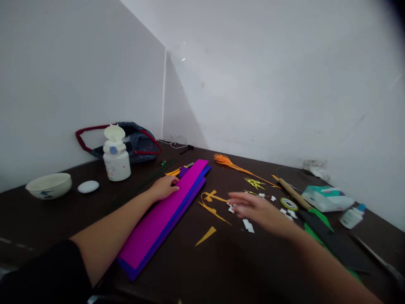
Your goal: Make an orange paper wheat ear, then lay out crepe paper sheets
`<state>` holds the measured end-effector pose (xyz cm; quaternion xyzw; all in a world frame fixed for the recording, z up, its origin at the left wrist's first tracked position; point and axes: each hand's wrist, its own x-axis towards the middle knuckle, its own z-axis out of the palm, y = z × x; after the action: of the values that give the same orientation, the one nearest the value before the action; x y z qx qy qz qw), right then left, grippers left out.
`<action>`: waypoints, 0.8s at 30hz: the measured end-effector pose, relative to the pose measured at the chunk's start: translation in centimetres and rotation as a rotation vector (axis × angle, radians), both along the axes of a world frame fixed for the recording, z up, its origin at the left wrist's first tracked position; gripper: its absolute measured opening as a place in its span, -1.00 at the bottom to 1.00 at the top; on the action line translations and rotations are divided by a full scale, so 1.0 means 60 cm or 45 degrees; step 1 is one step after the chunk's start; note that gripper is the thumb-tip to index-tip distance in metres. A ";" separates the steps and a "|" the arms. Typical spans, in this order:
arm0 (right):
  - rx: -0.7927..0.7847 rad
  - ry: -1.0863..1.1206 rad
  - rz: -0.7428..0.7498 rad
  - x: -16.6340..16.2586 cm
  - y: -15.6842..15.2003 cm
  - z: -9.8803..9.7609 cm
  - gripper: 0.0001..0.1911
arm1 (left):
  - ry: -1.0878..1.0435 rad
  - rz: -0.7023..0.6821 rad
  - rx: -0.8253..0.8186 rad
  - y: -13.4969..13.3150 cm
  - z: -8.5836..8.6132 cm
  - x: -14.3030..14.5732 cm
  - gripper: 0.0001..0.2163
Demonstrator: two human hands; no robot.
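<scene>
My left hand (163, 188) rests at the left edge of a long magenta paper sheet (167, 207), fingers loosely bent, with a gap between thumb and fingers. Blue-purple sheets (180, 206) lie under the magenta one and stick out along its right side. My right hand (255, 209) is over the middle of the table, slightly blurred, its fingers stretched out and nothing visible in them. Near its fingertips lie yellow-orange paper cuttings (215, 210) and small white scraps (248, 226). A pointed yellow-orange piece (206, 235) lies closer to me.
At left stand a bowl (49, 186), a white oval object (88, 186), an open-lidded bottle (117, 162) and a dark bag (139, 143). At right are an orange plume (234, 164), a tape roll (289, 204), a wooden stick (294, 194), a soft pack (327, 198) and a small bottle (352, 217).
</scene>
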<state>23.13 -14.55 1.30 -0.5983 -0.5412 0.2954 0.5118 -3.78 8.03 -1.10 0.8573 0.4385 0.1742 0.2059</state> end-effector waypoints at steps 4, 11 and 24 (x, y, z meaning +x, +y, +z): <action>-0.154 -0.115 -0.002 -0.075 0.177 -0.023 -0.66 | -0.091 -0.045 -0.049 -0.001 -0.002 -0.007 -0.69; -0.125 -0.184 -0.140 -0.107 0.303 -0.063 -0.59 | -0.287 -0.170 -0.297 -0.012 0.007 -0.012 -0.70; 0.374 0.230 0.048 -0.154 0.256 0.001 -0.28 | -0.914 -0.157 -0.760 -0.057 0.033 0.001 -0.51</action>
<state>13.88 0.82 1.34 -0.4780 -0.5414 0.2753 0.6345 -3.72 4.61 0.87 0.6706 0.3186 0.3134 0.5921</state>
